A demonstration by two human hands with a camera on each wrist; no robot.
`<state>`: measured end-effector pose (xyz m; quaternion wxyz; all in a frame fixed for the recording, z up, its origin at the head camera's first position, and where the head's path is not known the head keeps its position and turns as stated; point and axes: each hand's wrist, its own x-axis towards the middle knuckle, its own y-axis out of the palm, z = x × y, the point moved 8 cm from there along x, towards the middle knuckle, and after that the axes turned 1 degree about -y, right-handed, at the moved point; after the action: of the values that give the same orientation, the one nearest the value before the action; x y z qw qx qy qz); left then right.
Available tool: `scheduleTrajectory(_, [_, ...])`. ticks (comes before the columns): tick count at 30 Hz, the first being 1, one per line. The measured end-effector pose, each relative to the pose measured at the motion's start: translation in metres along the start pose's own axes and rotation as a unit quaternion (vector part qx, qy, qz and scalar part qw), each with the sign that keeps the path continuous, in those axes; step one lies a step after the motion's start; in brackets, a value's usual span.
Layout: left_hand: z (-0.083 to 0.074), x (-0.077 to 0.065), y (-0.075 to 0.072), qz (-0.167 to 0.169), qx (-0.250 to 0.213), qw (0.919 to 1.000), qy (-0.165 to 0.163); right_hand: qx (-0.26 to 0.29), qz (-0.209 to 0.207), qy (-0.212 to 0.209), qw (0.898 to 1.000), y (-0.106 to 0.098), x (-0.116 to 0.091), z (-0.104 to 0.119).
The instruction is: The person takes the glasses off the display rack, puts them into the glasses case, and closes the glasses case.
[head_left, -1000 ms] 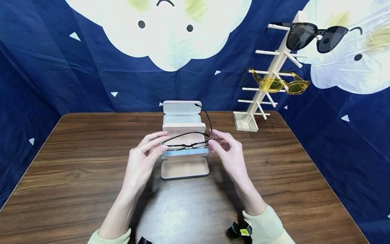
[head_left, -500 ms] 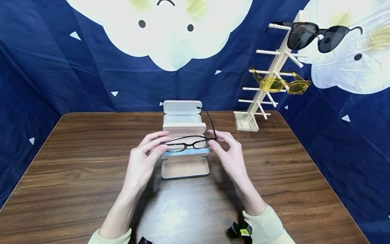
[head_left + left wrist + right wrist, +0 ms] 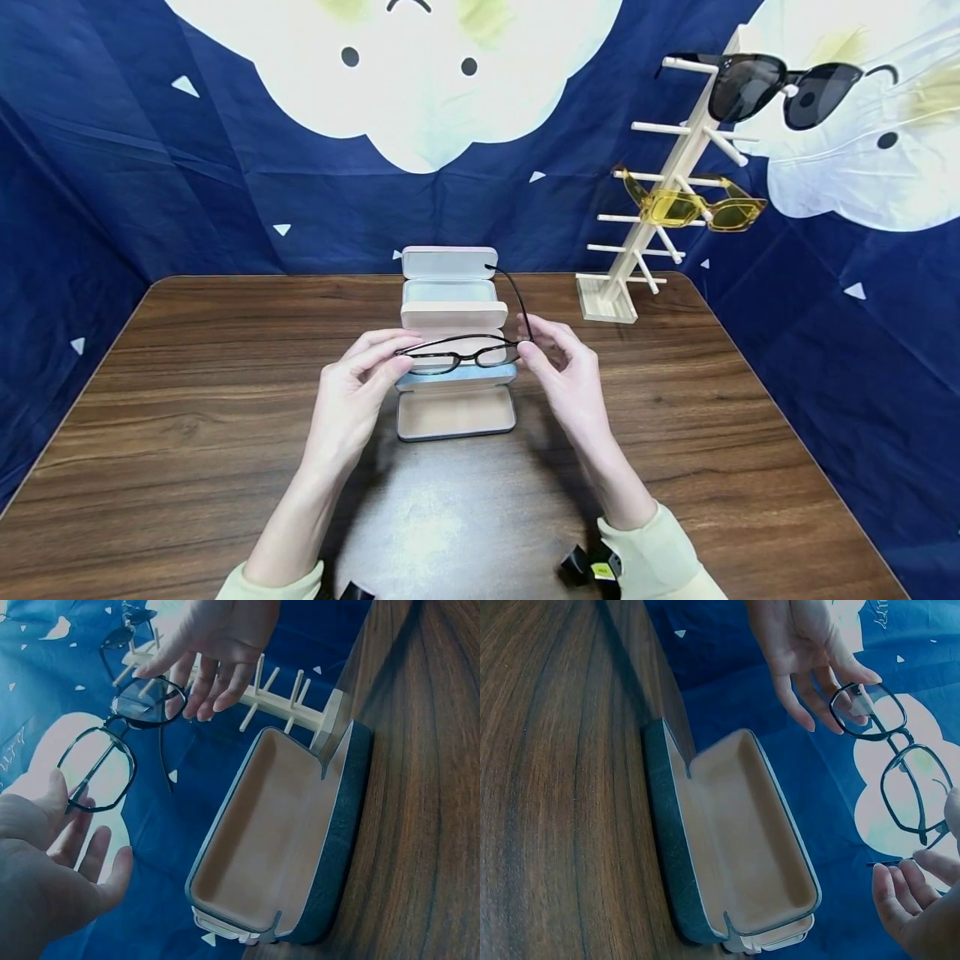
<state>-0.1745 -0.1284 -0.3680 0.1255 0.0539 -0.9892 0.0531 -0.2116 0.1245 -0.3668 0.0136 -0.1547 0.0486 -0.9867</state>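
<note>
Black-framed eyeglasses with clear lenses [image 3: 465, 357] are held up between both hands, above a row of open cases in the head view. My left hand [image 3: 348, 396] pinches the left end of the frame. At the right end, my right hand [image 3: 567, 379] pinches the frame near the hinge. The left temple lies folded across behind the lenses; the right temple [image 3: 517, 293] sticks out away from me. Below them the nearest glasses case [image 3: 259, 825] stands open, dark green-blue outside and beige inside, with nothing in it.
A pale open case [image 3: 453, 316] stands behind the nearest one on the wooden table [image 3: 225, 358]. At the back right, a wooden peg stand [image 3: 607, 302] carries black sunglasses [image 3: 742, 87] and yellow sunglasses [image 3: 671, 208]. Blue cloud-print cloth [image 3: 247, 192] hangs behind.
The eyeglasses have tilted so their lenses face the head camera more, and the right temple's tip has dropped slightly. My right hand has shifted a little to the right.
</note>
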Motion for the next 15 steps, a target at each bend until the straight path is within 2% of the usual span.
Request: scheduleTrajectory(15, [-0.0008,-0.0011,-0.0007,-0.002,0.008,0.9999,0.006,-0.004,0.021,-0.021,1.000,0.0017,0.0006,0.0015])
